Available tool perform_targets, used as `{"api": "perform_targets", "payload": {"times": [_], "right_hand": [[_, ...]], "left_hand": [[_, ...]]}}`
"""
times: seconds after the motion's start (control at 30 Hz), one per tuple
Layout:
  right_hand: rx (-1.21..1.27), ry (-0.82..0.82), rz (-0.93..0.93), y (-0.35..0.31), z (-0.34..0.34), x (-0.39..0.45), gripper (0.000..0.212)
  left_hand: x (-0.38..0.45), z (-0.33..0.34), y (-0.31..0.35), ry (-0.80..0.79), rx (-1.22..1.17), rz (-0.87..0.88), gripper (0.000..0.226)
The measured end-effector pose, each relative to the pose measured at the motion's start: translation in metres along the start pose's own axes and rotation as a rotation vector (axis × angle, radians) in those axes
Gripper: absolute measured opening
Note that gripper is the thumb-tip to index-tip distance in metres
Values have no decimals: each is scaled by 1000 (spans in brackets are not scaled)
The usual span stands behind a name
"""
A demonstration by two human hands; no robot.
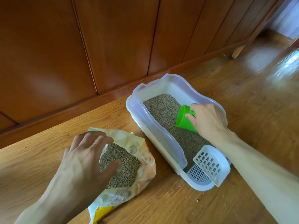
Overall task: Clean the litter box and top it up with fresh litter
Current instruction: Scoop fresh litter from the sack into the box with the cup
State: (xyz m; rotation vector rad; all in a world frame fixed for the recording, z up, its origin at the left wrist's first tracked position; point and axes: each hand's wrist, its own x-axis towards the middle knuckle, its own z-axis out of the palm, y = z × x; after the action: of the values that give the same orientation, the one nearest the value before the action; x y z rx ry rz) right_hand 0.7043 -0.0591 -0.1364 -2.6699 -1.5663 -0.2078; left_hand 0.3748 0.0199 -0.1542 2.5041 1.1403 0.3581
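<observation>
1. A white, translucent plastic litter box (161,88) with a wavy raised rim sits on the glossy wooden floor (242,97), just beside the base of a reddish-brown wood-panelled wall (80,46).
2. Grey-brown granular litter (161,109) covers the bottom of the box from the far end to the near end.
3. The right hand (208,120) reaches over the box's right rim and holds a bright green plastic scoop cup (184,118); the fingers curl round its short handle, and the thumb is hidden.
4. The green cup is tilted, with its mouth facing down and toward the near-right, just above or touching the litter; which of the 2 cannot be told.
5. A white slotted plastic litter scoop (210,164) rests in the near end of the box, its grid blade leaning against the rim and partly over the litter.
6. To the left of the box, apart from it, lies an opened yellow-and-white paper litter bag (144,152) on the floor, its mouth spread and showing the same grey-brown granules (126,165) inside.
7. The left hand (87,159) is at the bag's mouth, fingers spread and loosely bent over its far edge, thumb lying over the granules; whether it pinches the paper or only presses it cannot be told.
8. A few crumbs (197,200) lie scattered on the floor near the box's near end.
</observation>
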Motion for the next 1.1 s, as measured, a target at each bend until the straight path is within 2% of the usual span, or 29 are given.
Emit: {"api": "perform_targets", "payload": {"times": [0.17,0.3,0.37,0.47,0.53,0.6,0.77,0.9,1.1], "right_hand": [[264,206,-49,3,0,-7,23],[471,369,-167,-14,-26,-16,20],[575,411,-190,-29,-41,-23,20],[739,353,-265,-57,-59,-37,20],[788,266,-355,-76,-64,-48,21],[824,175,-432,-94,-62,-58,23],[772,-53,-534,-127,-34,-77,28],[633,-112,-595,-152,-5,-78,31],[162,-185,-755,-191,26,-74,7]], "left_hand": [[-6,-6,-4,12,3,-29,53],[-13,-8,-7,-6,68,-115,70],[-15,-9,-10,-8,73,-131,68],[-18,-12,-14,4,76,-148,54],[-19,-15,-16,0,90,-186,43],[-21,-17,-18,-12,106,-214,42],[-25,-24,-17,-39,88,-259,50],[-25,-24,-18,-20,14,-260,54],[-26,-23,-16,3,-22,-227,57]]}}
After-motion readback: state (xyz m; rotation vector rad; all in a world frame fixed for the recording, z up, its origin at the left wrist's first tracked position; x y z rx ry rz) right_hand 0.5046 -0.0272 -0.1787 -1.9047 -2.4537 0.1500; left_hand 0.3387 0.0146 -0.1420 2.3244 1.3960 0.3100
